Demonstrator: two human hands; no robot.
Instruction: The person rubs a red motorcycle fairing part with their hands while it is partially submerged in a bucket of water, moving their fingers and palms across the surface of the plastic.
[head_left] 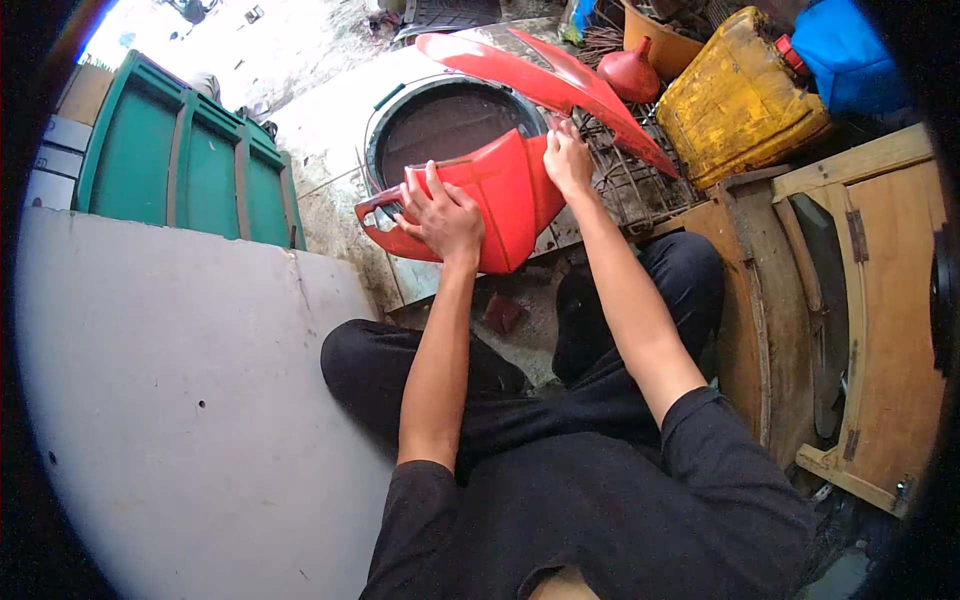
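Observation:
A glossy red plastic panel (504,205), shaped like a piece of motorcycle fairing, is tilted across the near side of a round tub (376,150) of dark liquid. My left hand (445,217) grips the panel's left part, its fingers spread over the face and reaching the upper edge; a cut-out shows beside them. At the panel's far right end, my right hand (568,158) is closed on the edge, with the thumb side up. Whatever lies beneath the panel is hidden. Behind the tub, more curved red fairing pieces (570,85) rest over a wire rack (625,175).
A red funnel (632,72), a stained yellow jerrycan (740,100) and a blue container (850,55) crowd the far right. Wooden frames (890,300) stand at my right. On the left are a white board (190,380) and a green panelled piece (215,150).

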